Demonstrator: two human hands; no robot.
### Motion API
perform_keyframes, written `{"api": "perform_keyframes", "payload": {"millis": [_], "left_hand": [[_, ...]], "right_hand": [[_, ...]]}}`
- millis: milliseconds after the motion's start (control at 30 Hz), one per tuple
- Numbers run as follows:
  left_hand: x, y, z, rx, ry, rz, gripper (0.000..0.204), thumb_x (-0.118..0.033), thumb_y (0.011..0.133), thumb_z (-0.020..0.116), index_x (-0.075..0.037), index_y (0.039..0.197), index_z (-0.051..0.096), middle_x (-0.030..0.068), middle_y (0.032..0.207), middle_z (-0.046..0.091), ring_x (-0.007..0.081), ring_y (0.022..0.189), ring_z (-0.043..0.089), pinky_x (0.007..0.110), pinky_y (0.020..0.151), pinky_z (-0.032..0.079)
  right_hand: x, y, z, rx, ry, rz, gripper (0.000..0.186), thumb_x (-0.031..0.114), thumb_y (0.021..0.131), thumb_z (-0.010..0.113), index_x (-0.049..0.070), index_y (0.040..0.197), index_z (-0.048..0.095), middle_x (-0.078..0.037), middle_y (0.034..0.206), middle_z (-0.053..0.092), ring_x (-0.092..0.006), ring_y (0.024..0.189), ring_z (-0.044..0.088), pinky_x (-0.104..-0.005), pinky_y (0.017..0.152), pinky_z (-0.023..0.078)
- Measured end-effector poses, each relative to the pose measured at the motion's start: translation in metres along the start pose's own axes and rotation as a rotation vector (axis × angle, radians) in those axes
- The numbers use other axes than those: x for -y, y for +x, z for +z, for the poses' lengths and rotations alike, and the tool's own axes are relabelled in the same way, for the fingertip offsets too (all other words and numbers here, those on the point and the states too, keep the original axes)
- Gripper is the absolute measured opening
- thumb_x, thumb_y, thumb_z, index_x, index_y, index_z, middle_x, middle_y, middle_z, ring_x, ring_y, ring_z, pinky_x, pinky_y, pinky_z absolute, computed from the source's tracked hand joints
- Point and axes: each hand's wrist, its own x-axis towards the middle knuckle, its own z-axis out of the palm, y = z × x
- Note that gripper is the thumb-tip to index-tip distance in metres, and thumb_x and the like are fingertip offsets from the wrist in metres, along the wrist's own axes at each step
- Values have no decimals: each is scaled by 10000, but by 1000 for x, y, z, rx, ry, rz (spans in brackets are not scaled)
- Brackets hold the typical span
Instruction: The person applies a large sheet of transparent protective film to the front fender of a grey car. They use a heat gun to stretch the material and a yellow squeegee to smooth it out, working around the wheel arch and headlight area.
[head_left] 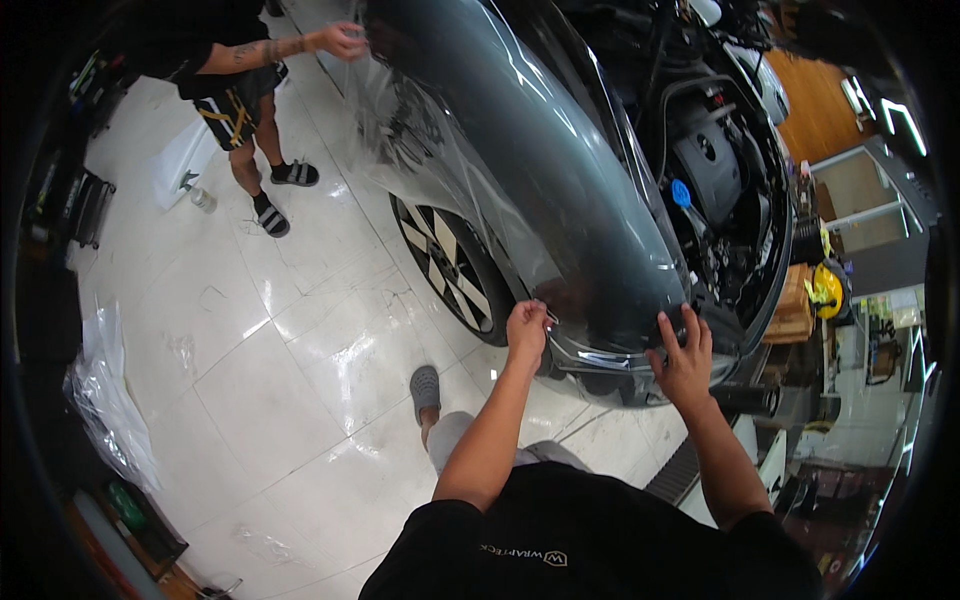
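A grey car fender [590, 200] curves before me with a sheet of clear film [385, 125] over it, loose along the wheel side. Beside the fender's lower front corner, above the wheel [455, 268], my left hand [528, 332] is closed in a pinch on the film's edge. My right hand [685, 358] lies on the front end of the fender, fingers spread on the film-covered surface near the engine bay. At the far end, a co-worker's hand [342, 41] is at the film's edge.
The engine bay [715, 170] stands uncovered on the right, a blue cap inside. A co-worker stands at the far left near a spray bottle [203, 200]. Crumpled clear plastic [108, 400] lies on the tiled floor at left. A yellow object [826, 290] sits on shelving at right.
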Motion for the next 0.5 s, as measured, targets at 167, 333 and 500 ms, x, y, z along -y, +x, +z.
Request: {"api": "perform_keyframes", "payload": {"millis": [167, 333, 500], "left_hand": [[-30, 23, -2, -146, 115, 104, 253, -156, 901, 579, 10, 1086, 531, 89, 957, 599, 177, 846, 588, 281, 754, 471], [-147, 96, -27, -364, 461, 540, 622, -371, 932, 515, -8, 1398, 322, 218, 1428, 331, 322, 1317, 330, 392, 1074, 273], [-237, 183, -26, -147, 598, 490, 869, -632, 887, 403, -63, 1478, 119, 202, 1534, 57, 341, 1419, 78, 399, 1134, 143]], "right_hand": [[-2, -5, -3, 15, 6, 5, 766, 150, 622, 774, 165, 1322, 463, -208, 1370, 347, -434, 1139, 412, -513, 921, 384], [-2, -3, -1, 9, 33, -9, 764, 149, 620, 762, 144, 1318, 451, -242, 1357, 343, -449, 1130, 412, -527, 891, 387], [-2, -2, 1, 8, 9, -8, 781, 151, 599, 772, 137, 1312, 454, -264, 1344, 347, -468, 1109, 422, -537, 886, 389]]}}
